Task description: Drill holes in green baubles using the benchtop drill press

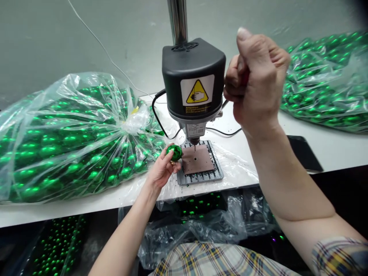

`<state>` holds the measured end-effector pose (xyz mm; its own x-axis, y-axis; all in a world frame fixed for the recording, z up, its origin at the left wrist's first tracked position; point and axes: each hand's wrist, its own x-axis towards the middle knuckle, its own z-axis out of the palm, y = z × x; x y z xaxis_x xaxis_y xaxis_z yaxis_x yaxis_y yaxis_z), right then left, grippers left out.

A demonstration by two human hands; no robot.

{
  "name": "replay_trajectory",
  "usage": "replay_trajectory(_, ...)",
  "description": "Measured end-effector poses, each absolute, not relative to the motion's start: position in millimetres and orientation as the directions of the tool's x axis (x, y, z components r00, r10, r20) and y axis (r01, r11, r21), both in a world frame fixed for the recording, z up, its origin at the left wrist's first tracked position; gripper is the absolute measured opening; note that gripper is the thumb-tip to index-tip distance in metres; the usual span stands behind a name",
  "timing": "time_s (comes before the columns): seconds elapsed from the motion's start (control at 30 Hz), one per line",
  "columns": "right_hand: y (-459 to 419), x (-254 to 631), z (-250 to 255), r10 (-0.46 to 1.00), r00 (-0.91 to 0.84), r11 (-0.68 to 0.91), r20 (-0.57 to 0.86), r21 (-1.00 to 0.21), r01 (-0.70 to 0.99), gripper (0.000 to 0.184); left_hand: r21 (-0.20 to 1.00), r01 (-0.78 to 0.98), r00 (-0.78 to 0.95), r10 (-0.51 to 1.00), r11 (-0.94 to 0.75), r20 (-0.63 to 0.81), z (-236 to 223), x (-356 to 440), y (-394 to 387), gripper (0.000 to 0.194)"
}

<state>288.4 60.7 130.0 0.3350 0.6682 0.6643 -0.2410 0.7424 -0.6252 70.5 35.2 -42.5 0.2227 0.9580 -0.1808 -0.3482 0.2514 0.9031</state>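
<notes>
Between the fingers of my left hand (163, 168) is a shiny green ball (174, 152), beside the drill press base. My right hand (255, 80) is wrapped round the feed handle (245, 78) of the drill press (194, 76), to the right of its black motor head; most of the handle is hidden by my fingers. The drill bit (194, 148) points down over a brownish board (198, 160) that has a small dark hole. That board lies on the slotted grey base plate (181, 180), which is scattered with green and dark shavings.
A large clear bag of green balls (71, 142) fills the table's left side. Another bag of green balls (327, 84) stands at the right, with a black phone-like slab (305, 153) near it. Below the table edge hangs clear plastic (201, 230) with more green balls.
</notes>
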Motion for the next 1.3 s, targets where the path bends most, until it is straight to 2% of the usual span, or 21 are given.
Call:
replay_trajectory(0.13, 61, 288, 129, 0.666, 0.337, 0.739, 0.665, -0.651, -0.174, 0.049, 0.974, -0.174, 0.116, 0.985, 0.145, -0.126, -56, 85, 43, 0.065)
replay_trajectory(0.23, 62, 288, 129, 0.661, 0.338, 0.741, 0.670, -0.653, -0.155, 0.049, 0.989, -0.126, 0.084, 0.994, 0.074, -0.064, -64, 94, 49, 0.070)
replay_trajectory(0.37, 62, 288, 130, 0.672, 0.337, 0.730, 0.659, -0.668, -0.147, 0.050, 0.993, -0.099, 0.114, 0.992, 0.058, -0.046, -67, 103, 53, 0.077)
replay_trajectory(0.57, 63, 289, 130, 0.673, 0.336, 0.732, 0.659, -0.659, -0.171, 0.050, 0.999, -0.031, 0.153, 0.988, 0.042, -0.036, -68, 109, 54, 0.070)
replay_trajectory(0.7, 63, 288, 130, 0.670, 0.346, 0.729, 0.657, -0.669, -0.143, 0.053, 0.998, 0.035, 0.168, 0.985, -0.045, 0.038, -72, 114, 54, 0.060)
replay_trajectory(0.83, 63, 288, 129, 0.645, 0.335, 0.757, 0.687, -0.635, -0.153, 0.054, 0.976, 0.149, 0.156, 0.979, -0.157, 0.134, -75, 120, 51, 0.052)
replay_trajectory(1.0, 62, 289, 129, 0.668, 0.336, 0.730, 0.664, -0.673, -0.121, 0.051, 0.955, 0.240, 0.144, 0.979, -0.174, 0.142, -80, 124, 43, 0.056)
replay_trajectory(1.13, 59, 289, 129, 0.680, 0.319, 0.719, 0.660, -0.685, -0.114, 0.049, 0.877, 0.410, 0.072, 0.967, -0.251, 0.243, -84, 123, 41, 0.053)
replay_trajectory(1.2, 57, 290, 128, 0.667, 0.314, 0.733, 0.676, -0.671, -0.114, 0.049, 0.834, 0.486, 0.056, 0.962, -0.261, 0.268, -84, 122, 42, 0.055)
replay_trajectory(1.3, 56, 292, 123, 0.622, 0.306, 0.778, 0.721, -0.614, -0.134, 0.051, 0.820, 0.511, 0.076, 0.964, -0.259, 0.257, -83, 120, 43, 0.058)
